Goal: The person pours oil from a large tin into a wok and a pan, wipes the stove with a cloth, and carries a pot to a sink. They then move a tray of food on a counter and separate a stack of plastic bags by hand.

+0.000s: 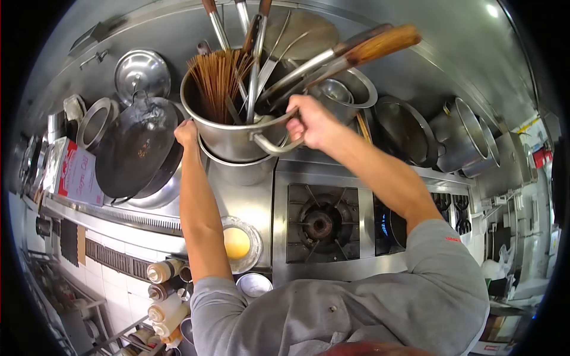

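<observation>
A steel pot (228, 142) full of long-handled utensils sits over another steel pot (240, 172). It holds a bundle of thin brown sticks (219, 80) and tools with wooden handles (380, 44) that lean out to the right. My left hand (186, 132) grips the pot's left side with closed fingers; the part it holds is hidden behind them. My right hand (312, 121) is closed at the pot's right rim, by the looped side handle (270, 144).
Left of the pots are a dark wok (136, 148), a box (74, 172) and a round lid (141, 74). In front are a gas burner (320, 224), a bowl of yellow liquid (236, 243) and several bottles (163, 271). More pots (457, 136) stand at the right.
</observation>
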The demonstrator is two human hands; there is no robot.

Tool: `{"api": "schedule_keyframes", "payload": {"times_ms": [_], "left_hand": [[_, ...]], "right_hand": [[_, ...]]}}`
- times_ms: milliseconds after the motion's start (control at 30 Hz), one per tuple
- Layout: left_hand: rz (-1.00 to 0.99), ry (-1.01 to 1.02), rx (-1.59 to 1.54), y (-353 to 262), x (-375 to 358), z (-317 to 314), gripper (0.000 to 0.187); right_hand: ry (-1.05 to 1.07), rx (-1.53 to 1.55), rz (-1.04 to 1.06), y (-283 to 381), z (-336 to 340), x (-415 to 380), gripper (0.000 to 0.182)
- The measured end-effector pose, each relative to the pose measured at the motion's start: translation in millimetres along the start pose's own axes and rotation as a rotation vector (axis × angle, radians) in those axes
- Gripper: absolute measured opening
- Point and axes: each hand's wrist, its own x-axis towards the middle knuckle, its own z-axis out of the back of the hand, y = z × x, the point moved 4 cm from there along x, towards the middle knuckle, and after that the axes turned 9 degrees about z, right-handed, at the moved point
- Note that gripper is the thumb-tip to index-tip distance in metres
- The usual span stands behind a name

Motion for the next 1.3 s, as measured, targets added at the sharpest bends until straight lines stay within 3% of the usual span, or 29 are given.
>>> {"api": "schedule_keyframes", "payload": {"times_ms": [67, 100, 167, 367, 400, 533, 633, 700, 767, 967, 1033, 1300], "left_hand": [[-0.008, 0.059, -0.059, 6.6, -0.7, 4.2, 0.031], [-0.044, -0.010, -0.058, 19.0, 11.1, 0.9, 0.030], [-0.009, 0.084, -0.093, 0.4, -23.6, 23.2, 0.028], [-0.050, 0.153, -0.189, 29.3, -17.7, 48.8, 0.022], [-0.033, 0.188, -0.233, 29.4, -21.8, 56.0, 0.021], [0.027, 0.213, -0.279, 26.2, -38.3, 80.6, 0.019], [0.014, 0.219, -0.254, 24.6, -43.8, 89.2, 0.021], [0.057, 0.238, -0.307, 25.1, -48.0, 91.1, 0.022], [0.014, 0.224, -0.240, 19.9, -55.0, 93.7, 0.024], [-0.028, 0.132, -0.119, 36.8, -40.1, 103.0, 0.026], [-0.010, 0.141, -0.155, 34.5, -47.2, 104.4, 0.027], [0.016, 0.141, -0.206, 7.0, -76.6, 107.0, 0.027]], "right_hand": [[0.038, -0.037, -0.051, 18.6, -0.2, -2.9, 0.020], [0.076, -0.051, -0.088, 30.9, -0.7, -5.7, 0.019], [0.164, -0.068, -0.102, 57.9, -3.4, -14.8, 0.024], [0.098, -0.275, 0.181, 134.7, -17.4, -49.1, 0.020], [0.076, -0.251, 0.269, 144.7, -13.3, -42.3, 0.020], [0.144, -0.191, 0.258, 170.9, -15.7, -14.5, 0.012], [0.086, -0.210, 0.412, 175.8, -5.6, 29.5, 0.012], [0.264, -0.110, 0.167, 159.5, 3.6, 72.4, 0.013], [-0.092, -0.180, 0.384, 137.9, -0.3, 68.2, 0.016], [0.048, 0.059, 0.220, 100.2, 20.6, 146.5, 0.016], [-0.073, 0.101, 0.208, 81.2, 21.9, 164.9, 0.015], [-0.212, -0.068, 0.226, 3.2, 37.8, 205.4, 0.010]]}}
